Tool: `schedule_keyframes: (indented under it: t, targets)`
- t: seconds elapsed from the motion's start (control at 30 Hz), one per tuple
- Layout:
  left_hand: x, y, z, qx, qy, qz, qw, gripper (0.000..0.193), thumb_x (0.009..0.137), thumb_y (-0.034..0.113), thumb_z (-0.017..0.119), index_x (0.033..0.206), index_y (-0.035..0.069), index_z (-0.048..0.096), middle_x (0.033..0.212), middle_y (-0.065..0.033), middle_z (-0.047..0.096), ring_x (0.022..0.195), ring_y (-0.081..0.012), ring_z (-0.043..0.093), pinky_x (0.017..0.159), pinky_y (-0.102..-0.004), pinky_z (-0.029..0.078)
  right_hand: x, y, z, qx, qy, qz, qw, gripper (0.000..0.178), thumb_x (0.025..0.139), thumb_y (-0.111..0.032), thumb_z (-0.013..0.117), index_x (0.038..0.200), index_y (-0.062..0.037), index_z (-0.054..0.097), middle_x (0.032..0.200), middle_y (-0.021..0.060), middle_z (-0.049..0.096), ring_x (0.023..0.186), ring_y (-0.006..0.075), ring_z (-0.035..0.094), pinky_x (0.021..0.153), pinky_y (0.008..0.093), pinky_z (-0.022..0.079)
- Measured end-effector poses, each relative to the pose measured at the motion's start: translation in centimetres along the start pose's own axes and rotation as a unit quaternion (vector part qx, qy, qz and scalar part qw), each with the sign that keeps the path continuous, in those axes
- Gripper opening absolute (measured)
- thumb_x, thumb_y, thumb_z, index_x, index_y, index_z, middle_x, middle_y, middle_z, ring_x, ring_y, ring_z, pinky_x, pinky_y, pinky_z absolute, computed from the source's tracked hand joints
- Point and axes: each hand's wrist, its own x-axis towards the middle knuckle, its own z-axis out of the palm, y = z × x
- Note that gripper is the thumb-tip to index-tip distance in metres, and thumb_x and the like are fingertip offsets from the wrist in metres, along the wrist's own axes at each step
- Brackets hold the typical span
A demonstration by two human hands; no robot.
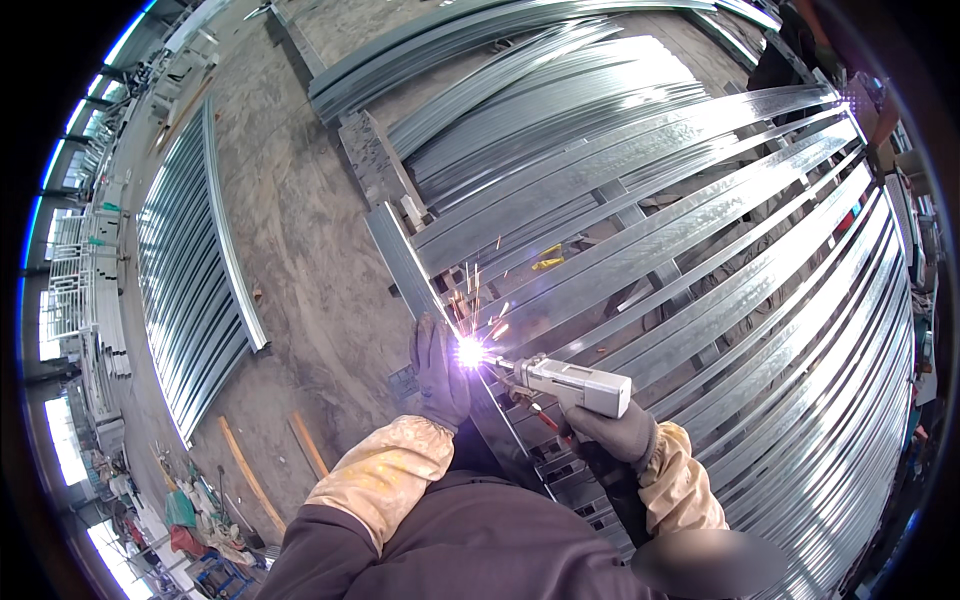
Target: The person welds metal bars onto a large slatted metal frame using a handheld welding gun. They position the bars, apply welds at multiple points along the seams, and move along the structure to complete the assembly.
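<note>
My right hand (612, 432), in a dark grey glove, is wrapped round the grip of a handheld welding torch (578, 385) with a silver, boxy body. Its tip meets the side rail (410, 260) of a galvanized steel frame, where a bright white-violet glare throws orange sparks up and outward. The glare hides the joint itself. Just left of that spot, my gloved left hand (440, 378) lies against the rail with its fingers stretched out and nothing held in them. Long flat steel slats (640, 250) run from the rail toward the right.
Bundled steel profiles (560, 120) lie beyond the frame. A slatted metal panel (190, 270) rests on the concrete floor at left, near wooden strips (250, 470). Yellow scrap (548, 258) shows between the slats. Another person's arm (885, 120) is at the far right corner.
</note>
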Motion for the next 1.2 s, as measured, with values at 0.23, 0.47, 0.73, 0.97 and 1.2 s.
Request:
schedule_keyframes:
  t: [0.23, 0.47, 0.73, 0.97, 1.2]
  targets:
    - [0.0, 0.3, 0.1, -0.021, 0.018, -0.021, 0.999, 0.059, 0.102, 0.023, 0.043, 0.151, -0.008, 0.039, 0.155, -0.0284, 0.041, 0.147, -0.0486, 0.033, 0.122, -0.0579, 0.022, -0.7, -0.5, 0.3, 0.01, 0.008, -0.002, 1.0, 0.048, 0.101, -0.024, 0.062, 0.143, -0.0028, 0.054, 0.087, 0.0042, 0.07, 0.072, 0.0101, 0.066, 0.064, 0.0257, 0.055]
    - [-0.2, -0.1, 0.1, 0.007, 0.009, 0.006, 1.0, 0.058, 0.101, 0.022, 0.043, 0.151, -0.008, 0.04, 0.156, -0.028, 0.04, 0.147, -0.0482, 0.033, 0.123, -0.0571, 0.022, -0.8, 0.1, 0.0, -0.027, 0.016, 0.004, 0.999, 0.042, 0.1, -0.023, 0.062, 0.136, -0.0025, 0.06, 0.088, 0.0039, 0.072, 0.072, 0.0104, 0.066, 0.064, 0.0262, 0.055]
    - [-0.3, -0.2, -0.1, -0.001, -0.011, -0.004, 1.0, 0.058, 0.1, 0.022, 0.043, 0.15, -0.008, 0.042, 0.156, -0.0307, 0.039, 0.147, -0.0477, 0.033, 0.123, -0.0552, 0.021, -1.4, 0.1, 0.1, -0.028, 0.019, 0.002, 0.999, 0.041, 0.1, -0.024, 0.063, 0.134, -0.0023, 0.061, 0.089, 0.0038, 0.072, 0.073, 0.0099, 0.064, 0.066, 0.0265, 0.054]
    - [-0.4, -0.2, 0.2, -0.015, -0.009, -0.034, 0.999, 0.059, 0.1, 0.022, 0.043, 0.15, -0.008, 0.042, 0.155, -0.0333, 0.038, 0.147, -0.0483, 0.033, 0.122, -0.0556, 0.021, -1.5, 0.8, 0.0, -0.034, 0.02, 0.011, 0.999, 0.043, 0.1, -0.025, 0.064, 0.137, -0.0035, 0.06, 0.09, 0.0019, 0.071, 0.074, 0.0077, 0.061, 0.066, 0.0253, 0.053]
    - [-0.7, -0.8, 0.3, 0.019, -0.048, -0.017, 0.999, 0.061, 0.101, 0.028, 0.042, 0.149, -0.009, 0.042, 0.156, -0.0325, 0.038, 0.147, -0.0489, 0.032, 0.122, -0.0567, 0.021, -1.9, -0.2, 0.6, -0.019, 0.028, -0.003, 0.999, 0.033, 0.101, -0.023, 0.063, 0.126, -0.0028, 0.063, 0.084, 0.0037, 0.07, 0.067, 0.0107, 0.065, 0.06, 0.0266, 0.053]
